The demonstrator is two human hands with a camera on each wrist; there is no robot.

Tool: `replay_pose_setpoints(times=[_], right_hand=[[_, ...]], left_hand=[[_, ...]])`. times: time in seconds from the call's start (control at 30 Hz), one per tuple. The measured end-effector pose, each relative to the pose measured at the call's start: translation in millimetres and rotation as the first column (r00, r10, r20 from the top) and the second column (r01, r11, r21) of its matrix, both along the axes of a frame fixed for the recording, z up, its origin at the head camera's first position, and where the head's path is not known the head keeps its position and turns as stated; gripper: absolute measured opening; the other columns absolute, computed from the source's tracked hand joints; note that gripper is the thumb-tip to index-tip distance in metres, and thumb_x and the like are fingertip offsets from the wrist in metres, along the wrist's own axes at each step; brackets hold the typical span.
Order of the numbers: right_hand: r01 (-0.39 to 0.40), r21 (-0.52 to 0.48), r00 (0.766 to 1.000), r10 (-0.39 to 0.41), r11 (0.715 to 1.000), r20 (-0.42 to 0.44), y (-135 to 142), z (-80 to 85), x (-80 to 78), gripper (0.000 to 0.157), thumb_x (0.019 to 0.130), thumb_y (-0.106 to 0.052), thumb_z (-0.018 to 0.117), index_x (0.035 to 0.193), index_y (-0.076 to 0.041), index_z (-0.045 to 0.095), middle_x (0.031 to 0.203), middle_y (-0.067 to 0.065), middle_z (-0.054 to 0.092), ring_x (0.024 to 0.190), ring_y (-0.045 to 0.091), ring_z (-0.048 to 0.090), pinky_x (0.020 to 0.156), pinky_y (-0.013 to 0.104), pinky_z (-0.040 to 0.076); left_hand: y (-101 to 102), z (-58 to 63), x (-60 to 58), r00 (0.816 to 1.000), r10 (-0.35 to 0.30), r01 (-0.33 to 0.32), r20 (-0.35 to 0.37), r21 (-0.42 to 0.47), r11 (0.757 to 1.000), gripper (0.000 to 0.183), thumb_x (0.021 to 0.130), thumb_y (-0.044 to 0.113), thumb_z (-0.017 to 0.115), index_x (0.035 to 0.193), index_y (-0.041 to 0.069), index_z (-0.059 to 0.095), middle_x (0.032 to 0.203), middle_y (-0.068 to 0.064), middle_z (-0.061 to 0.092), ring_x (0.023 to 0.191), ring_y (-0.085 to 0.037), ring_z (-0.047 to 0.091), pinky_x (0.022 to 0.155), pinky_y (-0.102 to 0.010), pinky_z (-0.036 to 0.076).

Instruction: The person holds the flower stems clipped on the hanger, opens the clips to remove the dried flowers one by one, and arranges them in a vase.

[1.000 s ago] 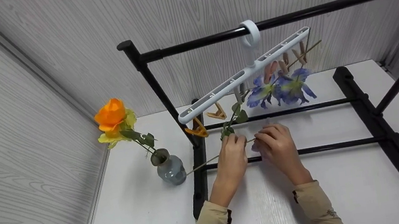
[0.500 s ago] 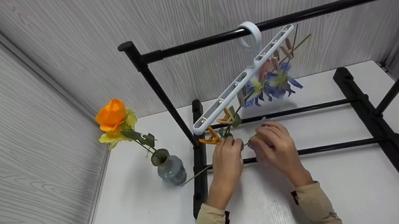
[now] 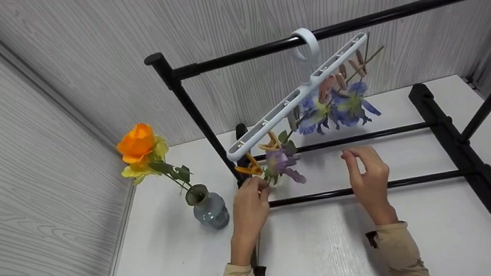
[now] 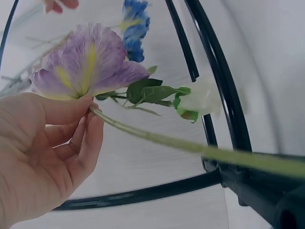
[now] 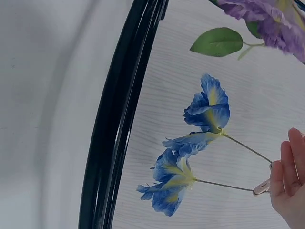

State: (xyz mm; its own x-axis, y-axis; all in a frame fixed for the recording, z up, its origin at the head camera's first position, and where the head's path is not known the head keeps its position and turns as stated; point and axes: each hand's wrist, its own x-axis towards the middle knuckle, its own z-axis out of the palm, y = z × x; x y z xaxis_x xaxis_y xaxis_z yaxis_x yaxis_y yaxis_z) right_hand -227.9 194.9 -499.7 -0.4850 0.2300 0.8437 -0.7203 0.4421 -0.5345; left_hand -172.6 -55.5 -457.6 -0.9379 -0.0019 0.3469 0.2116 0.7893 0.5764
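I have a purple flower (image 3: 280, 161) at the left fingertips, just below the left end of a white clip hanger (image 3: 302, 92). On my left wrist feed, the thumb and forefinger of the left hand (image 3: 249, 205) pinch its green stem (image 4: 157, 138) right under the petals, the other fingers loosely bent behind. The stem runs away from that pinch and out of the picture at the right. Two orange clips (image 3: 251, 169) hang close beside the bloom; I cannot tell whether either one touches it.

Behind the purple petals I see green leaves (image 3: 288, 144), and on the left wrist feed a white flower (image 4: 198, 98) past them, in front of a black rail. The right hand (image 3: 369, 179) is lifted to the right, well apart from the purple flower, its thumb and forefinger curving toward each other; I see nothing gripped in it. On my right wrist feed its fingers look nearly straight.

Further along the hanger, a pink clip (image 3: 326, 89) and several beige clips (image 3: 358, 68) hang in a row, with two blue flowers (image 3: 336, 110) beneath them. The hanger's ring loops over the top bar of a black rack (image 3: 244, 54), whose feet stand on a white table (image 3: 182, 267). Left of the rack, a blue-grey glass vase (image 3: 211, 211) holds an orange flower (image 3: 136, 144) and a yellow one, leaning toward the wood-grain wall (image 3: 64, 146).
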Motion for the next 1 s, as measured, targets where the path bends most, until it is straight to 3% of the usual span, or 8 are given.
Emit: replay_pose_setpoints(times=[0.17, 0.3, 0.47, 0.63, 0.8, 0.9, 1.0], right_hand=[[0.001, 0.03, 0.999, -0.002, 1.0, 0.041, -1.3, -2.1, -0.9, 0.01, 0.088, 0.017, 0.07, 0.085, 0.007, 0.07, 0.078, 0.016, 0.069, 0.075, 0.031, 0.066, 0.082, 0.014, 0.046], [-0.011, 0.044, 0.997, 0.008, 0.999, 0.075, -0.8, -3.2, -0.5, 0.011, 0.089, 0.015, 0.069, 0.085, 0.006, 0.07, 0.078, 0.015, 0.069, 0.074, 0.032, 0.066, 0.081, 0.015, 0.046], [-0.016, 0.057, 0.996, 0.011, 0.998, 0.084, 1.1, -4.1, -0.6, 0.012, 0.088, 0.016, 0.07, 0.085, 0.004, 0.07, 0.076, 0.013, 0.069, 0.073, 0.033, 0.065, 0.08, 0.017, 0.047], [-0.013, 0.069, 0.997, 0.008, 0.997, 0.072, 2.3, -4.7, -2.0, 0.012, 0.086, 0.016, 0.071, 0.085, 0.005, 0.071, 0.075, 0.013, 0.069, 0.071, 0.033, 0.065, 0.081, 0.018, 0.047], [-0.013, 0.08, 0.997, 0.007, 0.997, 0.078, 2.7, -5.9, -2.0, 0.012, 0.087, 0.016, 0.071, 0.084, 0.004, 0.07, 0.074, 0.013, 0.068, 0.07, 0.033, 0.065, 0.077, 0.022, 0.048], [-0.01, 0.084, 0.997, 0.003, 0.996, 0.083, 2.0, -6.7, -1.5, 0.012, 0.087, 0.015, 0.071, 0.083, 0.004, 0.07, 0.073, 0.012, 0.068, 0.068, 0.032, 0.065, 0.075, 0.024, 0.049], [-0.008, 0.093, 0.996, 0.0, 0.996, 0.089, 1.5, -7.4, -1.6, 0.011, 0.087, 0.014, 0.071, 0.083, 0.004, 0.07, 0.073, 0.012, 0.068, 0.068, 0.032, 0.065, 0.073, 0.027, 0.049]], left_hand=[[-23.1, 8.5, 1.4, 0.996, 0.077, -0.069, -0.044, 0.152, 0.986, 0.005, 0.097, 0.004, 0.069, 0.095, 0.0, 0.069, 0.088, -0.006, 0.066, 0.077, -0.019, 0.062, 0.067, -0.034, 0.052], [-42.1, 15.6, 3.9, 0.974, 0.211, -0.183, -0.084, 0.261, 0.948, 0.005, 0.095, 0.005, 0.07, 0.096, 0.0, 0.07, 0.086, -0.007, 0.069, 0.076, -0.02, 0.065, 0.067, -0.037, 0.053], [-61.0, 25.4, 10.1, 0.928, 0.351, -0.271, -0.124, 0.42, 0.866, 0.004, 0.095, 0.003, 0.07, 0.097, -0.001, 0.069, 0.082, -0.009, 0.069, 0.069, -0.018, 0.064, 0.063, -0.028, 0.052], [-72.1, 35.3, 17.7, 0.884, 0.434, -0.265, -0.173, 0.579, 0.771, 0.007, 0.099, 0.001, 0.067, 0.102, -0.006, 0.065, 0.086, -0.014, 0.065, 0.067, -0.016, 0.062, 0.059, -0.023, 0.055], [-84.0, 45.9, 20.3, 0.823, 0.524, -0.249, -0.218, 0.691, 0.679, 0.008, 0.102, -0.001, 0.061, 0.104, -0.008, 0.06, 0.09, -0.016, 0.062, 0.072, -0.016, 0.065, 0.056, -0.021, 0.056], [-94.8, 55.0, 18.0, 0.791, 0.564, -0.256, -0.236, 0.71, 0.656, 0.007, 0.102, -0.001, 0.061, 0.103, -0.007, 0.059, 0.089, -0.013, 0.061, 0.072, -0.011, 0.064, 0.055, -0.02, 0.056], [-106.8, 68.7, 13.8, 0.759, 0.595, -0.285, -0.265, 0.687, 0.668, 0.008, 0.101, 0.0, 0.062, 0.1, -0.008, 0.061, 0.086, -0.011, 0.061, 0.07, -0.01, 0.063, 0.055, -0.019, 0.055]])
